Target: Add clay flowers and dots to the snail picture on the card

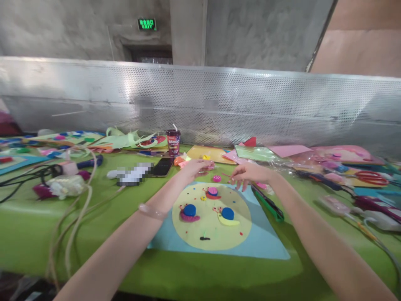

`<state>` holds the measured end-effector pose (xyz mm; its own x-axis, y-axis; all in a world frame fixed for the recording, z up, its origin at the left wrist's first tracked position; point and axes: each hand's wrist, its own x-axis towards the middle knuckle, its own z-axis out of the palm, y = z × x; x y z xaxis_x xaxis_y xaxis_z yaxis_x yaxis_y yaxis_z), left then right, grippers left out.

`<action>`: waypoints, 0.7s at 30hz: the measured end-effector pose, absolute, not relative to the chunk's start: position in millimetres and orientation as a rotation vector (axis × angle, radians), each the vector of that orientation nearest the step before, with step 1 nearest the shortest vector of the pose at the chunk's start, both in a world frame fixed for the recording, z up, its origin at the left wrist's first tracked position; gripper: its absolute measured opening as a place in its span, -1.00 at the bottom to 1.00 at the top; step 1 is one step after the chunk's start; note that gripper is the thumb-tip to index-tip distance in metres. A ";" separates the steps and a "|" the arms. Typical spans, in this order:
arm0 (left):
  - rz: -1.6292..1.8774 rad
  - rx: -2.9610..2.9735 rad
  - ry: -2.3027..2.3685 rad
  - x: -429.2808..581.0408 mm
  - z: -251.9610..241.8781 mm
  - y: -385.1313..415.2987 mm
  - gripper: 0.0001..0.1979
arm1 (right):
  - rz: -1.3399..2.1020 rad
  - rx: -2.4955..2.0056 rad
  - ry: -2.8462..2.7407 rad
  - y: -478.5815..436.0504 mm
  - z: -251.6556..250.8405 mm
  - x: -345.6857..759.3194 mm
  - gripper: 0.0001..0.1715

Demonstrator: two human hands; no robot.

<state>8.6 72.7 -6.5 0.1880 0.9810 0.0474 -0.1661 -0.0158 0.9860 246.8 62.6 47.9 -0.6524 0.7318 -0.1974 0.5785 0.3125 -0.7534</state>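
A yellow paper disc [211, 228] lies on a light blue sheet [266, 238] in front of me, with three little snails stuck on it: a purple one with a blue cap [189, 212], a yellow one with a blue cap [228, 215] and a red one with a pink cap [212, 192]. My left hand [196, 167] reaches past the disc's far edge, fingers curled over small scraps; what it holds is unclear. My right hand [249, 173] hovers close by with fingers spread downward. A loose pink cap [216, 178] sits between them.
A green utility knife [269, 205] lies right of the sheet. A dark cup with a straw [173, 142], a phone [162, 167], coloured paper sheets [260, 153], red scissors [372, 177], a glue gun with cables [67, 167] and rope [75, 217] crowd the green table [28, 234]. A perforated metal panel [219, 104] backs it.
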 end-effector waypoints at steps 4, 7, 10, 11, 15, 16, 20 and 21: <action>1.160 1.188 0.958 10.3 -5.5 71.7 -0.85 | 1.450 -1.445 -2.421 69.8 44.6 268.7 -0.64; 1.157 1.188 0.967 11.1 -4.2 70.3 -0.88 | 1.433 -1.585 -2.382 76.9 42.7 283.1 -0.67; 1.150 1.197 0.953 11.7 -3.7 69.2 -0.88 | 1.385 -1.653 -2.330 82.2 42.5 292.3 -0.71; 1.145 1.201 0.946 11.8 -3.8 69.0 -0.87 | 1.376 -1.665 -2.315 83.2 42.5 294.3 -0.72; 1.131 1.207 0.931 12.5 -5.1 68.6 -0.86 | 1.322 -1.710 -2.271 84.0 41.7 298.9 -0.77; 1.130 1.207 0.930 12.6 -5.4 68.4 -0.86 | 1.300 -1.718 -2.264 84.0 41.2 299.5 -0.78; 1.125 1.209 0.934 12.0 -5.9 67.1 -0.87 | 1.200 -1.713 -2.262 85.9 38.2 299.2 -0.83; 1.124 1.210 0.935 11.8 -5.8 66.7 -0.87 | 1.163 -1.700 -2.263 86.9 37.6 298.6 -0.83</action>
<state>11.8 66.7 -5.8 0.2159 0.9759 0.0322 -0.1455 -0.0005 0.9894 298.6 86.9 37.6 -0.3805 0.8514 -0.3610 0.7893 0.0956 -0.6065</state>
